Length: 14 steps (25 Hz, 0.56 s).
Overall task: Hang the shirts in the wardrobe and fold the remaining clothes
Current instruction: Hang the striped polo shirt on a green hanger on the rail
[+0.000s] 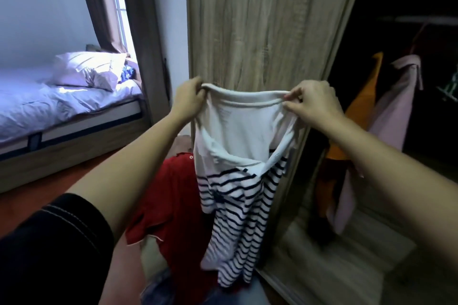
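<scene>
Cool daylight is entering through the tall curtained window (116, 5) at upper left, brightening the rumpled white pillow (86, 69) and pale bed sheet (49, 104). The open wardrobe's dark interior (401, 32) at right is falling into deep shadow. Wide-angle distortion is bending edges, and the lower right corner is smearing with blur.
</scene>
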{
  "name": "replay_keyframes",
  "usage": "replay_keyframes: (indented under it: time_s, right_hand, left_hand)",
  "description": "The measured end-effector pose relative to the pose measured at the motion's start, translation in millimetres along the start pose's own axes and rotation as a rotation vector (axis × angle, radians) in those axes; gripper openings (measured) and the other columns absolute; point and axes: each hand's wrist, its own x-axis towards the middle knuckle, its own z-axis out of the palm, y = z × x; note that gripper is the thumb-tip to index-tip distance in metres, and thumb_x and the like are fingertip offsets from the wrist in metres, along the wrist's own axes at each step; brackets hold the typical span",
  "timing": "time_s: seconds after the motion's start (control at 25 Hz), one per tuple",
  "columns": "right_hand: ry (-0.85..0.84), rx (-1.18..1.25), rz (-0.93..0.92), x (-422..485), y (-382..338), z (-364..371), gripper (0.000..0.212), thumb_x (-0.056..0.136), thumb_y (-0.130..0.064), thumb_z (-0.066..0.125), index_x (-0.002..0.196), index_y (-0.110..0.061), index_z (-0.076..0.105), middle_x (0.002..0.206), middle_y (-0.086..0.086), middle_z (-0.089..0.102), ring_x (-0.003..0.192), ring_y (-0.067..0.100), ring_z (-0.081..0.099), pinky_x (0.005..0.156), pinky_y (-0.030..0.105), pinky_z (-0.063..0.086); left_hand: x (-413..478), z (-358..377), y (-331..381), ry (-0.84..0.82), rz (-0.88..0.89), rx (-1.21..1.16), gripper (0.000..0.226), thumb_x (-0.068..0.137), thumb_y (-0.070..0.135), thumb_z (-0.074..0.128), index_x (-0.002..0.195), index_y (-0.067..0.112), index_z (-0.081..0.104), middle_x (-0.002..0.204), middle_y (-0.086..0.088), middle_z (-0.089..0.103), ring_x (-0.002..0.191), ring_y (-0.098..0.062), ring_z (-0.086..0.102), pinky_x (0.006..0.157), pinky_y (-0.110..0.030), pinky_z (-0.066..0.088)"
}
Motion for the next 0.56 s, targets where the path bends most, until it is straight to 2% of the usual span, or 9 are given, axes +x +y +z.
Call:
replay_keyframes:
  time_s: [0.08,0.24,0.36,0.44,0.52,0.56]
  right_hand:
    - [-0.066,-0.147,0.013,-9,18,-19,0.018,0.079,-0.027,0.068,0.096,-0.023,0.074,0.105,0.011,0.069,0.099,0.035,0.063,0.079,0.037,0.051]
    - [-0.256,-0.346,-0.024,-44,53,-57,0.037,0.077,-0.010,0.058,0.107,-0.029,0.070,0.119,0.005,0.056,0.110,0.031,0.055,0.084,0.036,0.048]
    - [-0.226,-0.316,0.031,-66,65,-80,0.047,0.071,-0.014,0.056,0.112,-0.035,0.066,0.123,-0.006,0.060,0.113,0.026,0.054,0.089,0.038,0.050]
    - [-0.133,-0.210,0.103,-73,69,-101,0.042,0.071,-0.016,0.056,0.107,-0.032,0.070,0.118,-0.005,0.067,0.112,0.024,0.059,0.092,0.035,0.050]
    - [-0.031,-0.181,0.137,-78,75,-121,0.032,0.077,-0.013,0.056,0.103,-0.024,0.073,0.112,-0.002,0.071,0.110,0.023,0.060,0.091,0.030,0.046]
    - [-0.001,-0.189,0.154,-80,80,-129,0.032,0.079,-0.010,0.056,0.103,-0.021,0.074,0.111,0.001,0.071,0.110,0.025,0.060,0.091,0.030,0.046]
  left_hand:
    - [-4,-2,43,0.080,0.058,-0.094,0.020,0.087,0.003,0.049,0.100,-0.004,0.062,0.098,-0.024,0.066,0.093,-0.034,0.059,0.076,-0.034,0.036]
    - [-8,10,96,0.004,0.225,-0.113,0.019,0.080,0.002,0.060,0.099,0.000,0.056,0.093,-0.015,0.064,0.085,-0.030,0.059,0.066,-0.024,0.029]
    - [-8,12,131,0.008,0.446,-0.111,0.009,0.074,-0.004,0.060,0.081,0.002,0.061,0.092,-0.014,0.058,0.082,-0.031,0.057,0.066,-0.027,0.034]
    - [-14,22,147,0.086,0.484,-0.165,0.019,0.070,-0.006,0.055,0.074,0.005,0.070,0.103,-0.015,0.057,0.084,-0.026,0.057,0.069,-0.029,0.042]
    - [-35,49,149,0.018,0.469,-0.058,0.030,0.074,-0.004,0.055,0.092,0.009,0.074,0.109,-0.018,0.055,0.085,-0.030,0.059,0.070,-0.035,0.047]
    - [-47,65,148,-0.100,0.475,0.054,0.038,0.076,-0.004,0.055,0.107,0.011,0.070,0.108,-0.020,0.053,0.088,-0.035,0.059,0.071,-0.039,0.048]
